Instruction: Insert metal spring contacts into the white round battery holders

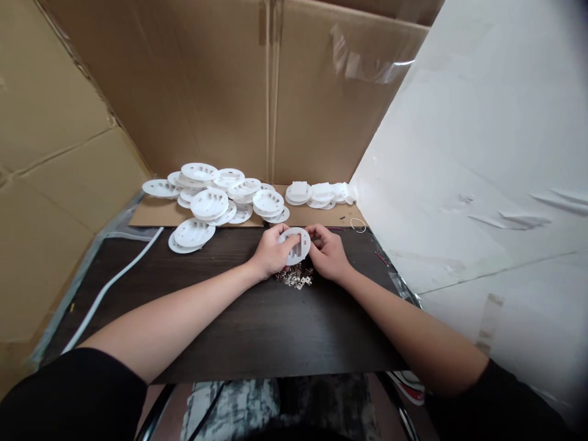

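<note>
The disc (302, 246) looks smooth plastic, the small pieces (295, 277) glossy metal.

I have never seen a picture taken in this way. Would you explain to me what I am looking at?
There is no machine here, only a person's two bare hands. The one picture comes from a head-worn camera looking forward and down. The left hand holds a round white disc with compartments; the right hand is close at its right edge. Just below, small shiny metal pieces lie on the dark table. Farther back, more white discs lie in heaps, mostly on a cardboard sheet.
</note>
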`<state>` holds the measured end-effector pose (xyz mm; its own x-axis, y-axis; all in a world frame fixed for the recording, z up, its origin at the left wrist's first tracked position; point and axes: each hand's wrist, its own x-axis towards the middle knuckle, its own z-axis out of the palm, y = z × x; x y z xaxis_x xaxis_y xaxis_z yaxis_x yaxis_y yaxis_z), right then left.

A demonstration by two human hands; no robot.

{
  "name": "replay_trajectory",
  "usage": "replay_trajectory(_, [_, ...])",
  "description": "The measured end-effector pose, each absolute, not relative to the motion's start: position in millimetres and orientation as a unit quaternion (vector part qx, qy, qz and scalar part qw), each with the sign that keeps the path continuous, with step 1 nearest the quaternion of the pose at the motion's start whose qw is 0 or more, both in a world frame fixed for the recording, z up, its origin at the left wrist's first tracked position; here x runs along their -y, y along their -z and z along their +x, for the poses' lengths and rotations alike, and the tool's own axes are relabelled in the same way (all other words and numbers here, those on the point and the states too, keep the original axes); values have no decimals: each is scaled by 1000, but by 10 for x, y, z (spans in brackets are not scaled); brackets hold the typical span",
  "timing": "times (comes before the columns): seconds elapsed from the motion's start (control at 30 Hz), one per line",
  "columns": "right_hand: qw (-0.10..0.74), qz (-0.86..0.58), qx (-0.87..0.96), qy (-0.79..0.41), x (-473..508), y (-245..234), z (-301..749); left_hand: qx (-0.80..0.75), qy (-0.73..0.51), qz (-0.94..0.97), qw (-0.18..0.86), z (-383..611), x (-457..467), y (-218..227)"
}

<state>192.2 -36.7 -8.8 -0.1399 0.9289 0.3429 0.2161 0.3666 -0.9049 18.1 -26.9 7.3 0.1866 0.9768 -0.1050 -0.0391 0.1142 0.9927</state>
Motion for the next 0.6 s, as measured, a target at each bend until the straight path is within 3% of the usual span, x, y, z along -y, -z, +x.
replay_trajectory(0.6, [477, -441, 678, -345, 337, 124, 1943, -469, -464, 548, 514, 166, 178, 29])
